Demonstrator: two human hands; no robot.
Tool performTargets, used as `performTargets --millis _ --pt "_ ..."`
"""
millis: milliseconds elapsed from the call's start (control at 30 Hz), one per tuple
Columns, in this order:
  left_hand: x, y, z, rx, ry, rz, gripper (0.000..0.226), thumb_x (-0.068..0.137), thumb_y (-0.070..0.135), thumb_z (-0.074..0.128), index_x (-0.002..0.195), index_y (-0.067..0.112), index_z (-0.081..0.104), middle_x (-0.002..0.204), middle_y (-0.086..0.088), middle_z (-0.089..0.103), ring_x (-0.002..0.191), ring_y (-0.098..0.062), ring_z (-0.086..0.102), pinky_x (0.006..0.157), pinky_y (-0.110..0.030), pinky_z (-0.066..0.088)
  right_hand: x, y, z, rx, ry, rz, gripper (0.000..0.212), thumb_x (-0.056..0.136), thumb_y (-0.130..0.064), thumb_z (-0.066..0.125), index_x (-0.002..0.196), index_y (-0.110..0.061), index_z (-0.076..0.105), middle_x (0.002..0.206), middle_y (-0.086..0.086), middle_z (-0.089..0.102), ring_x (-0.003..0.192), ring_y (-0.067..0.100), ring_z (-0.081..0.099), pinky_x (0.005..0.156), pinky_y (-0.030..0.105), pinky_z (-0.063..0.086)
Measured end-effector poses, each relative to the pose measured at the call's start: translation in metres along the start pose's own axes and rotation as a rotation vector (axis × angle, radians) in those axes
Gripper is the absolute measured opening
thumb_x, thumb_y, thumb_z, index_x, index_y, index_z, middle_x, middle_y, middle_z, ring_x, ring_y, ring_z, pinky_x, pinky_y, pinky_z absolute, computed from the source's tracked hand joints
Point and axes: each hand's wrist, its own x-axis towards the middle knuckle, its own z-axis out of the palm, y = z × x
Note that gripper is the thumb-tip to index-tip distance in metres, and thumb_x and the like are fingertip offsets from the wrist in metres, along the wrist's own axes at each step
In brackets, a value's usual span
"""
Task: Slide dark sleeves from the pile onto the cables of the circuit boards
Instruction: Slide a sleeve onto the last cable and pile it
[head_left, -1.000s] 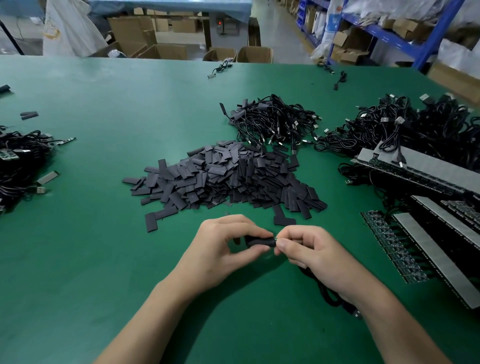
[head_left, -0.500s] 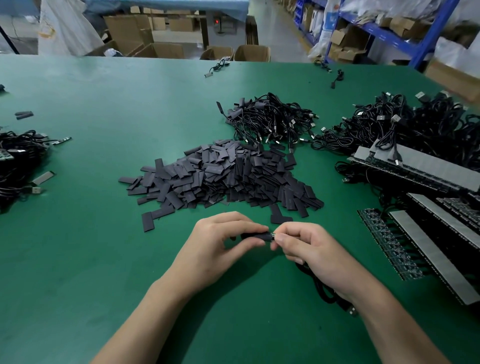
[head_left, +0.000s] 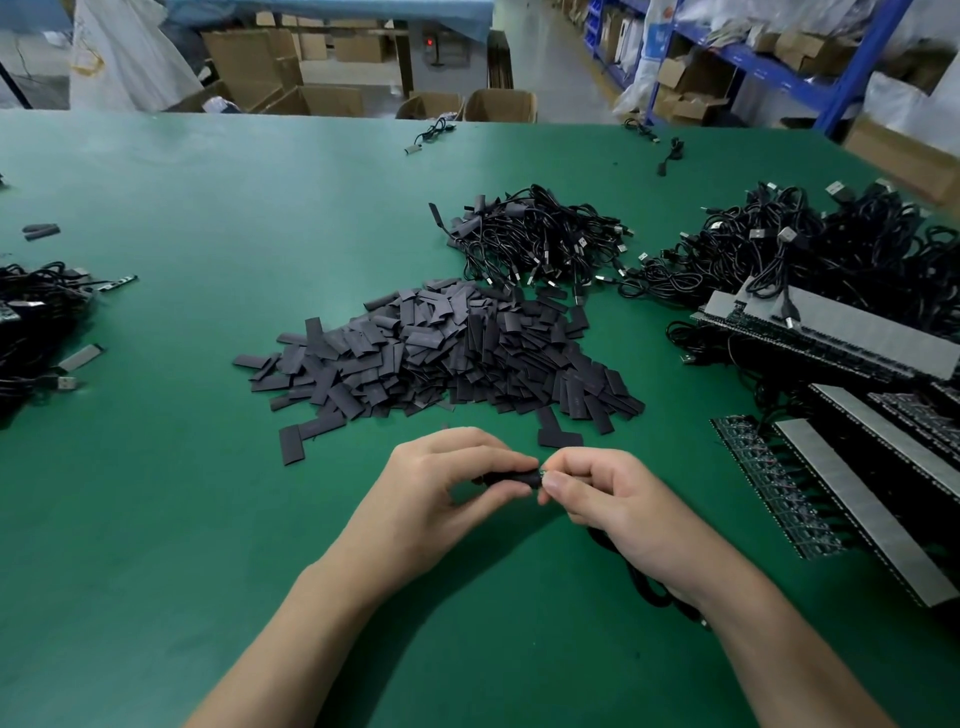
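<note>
A dark sleeve (head_left: 511, 477) is pinched by the thumb and curled fingers of the left hand (head_left: 441, 499) near the front edge of the table (head_left: 156, 519). Its right end is met by the end of a black cable (head_left: 655, 596) gripped in the curled fingers of the right hand (head_left: 618, 509). The pile of sleeves (head_left: 441, 353) is heaped just beyond at the centre, and circuit boards (head_left: 831, 467) are laid along the right edge.

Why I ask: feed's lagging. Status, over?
Left hand pinches dark sleeve. Right hand holds cable, end at sleeve mouth. Nothing blocking. Over.
</note>
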Motion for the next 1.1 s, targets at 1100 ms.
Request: performTargets --millis 1100 --pt "0.0 0.0 0.003 -0.021 0.061 -0.009 0.018 0.09 0.026 0.079 0.103 0.014 0.08 0.098 0.01 0.075 0.09 -0.004 0.07 0.081 -0.029 0.058 -0.001 -0.01 0.004 -0.01 0.003 -0.002 0.022 0.096 -0.048 0.058 0.084 -0.033 0.07 0.064 -0.014 0.046 0.061 0.009 0.038 0.059 0.023 0.033"
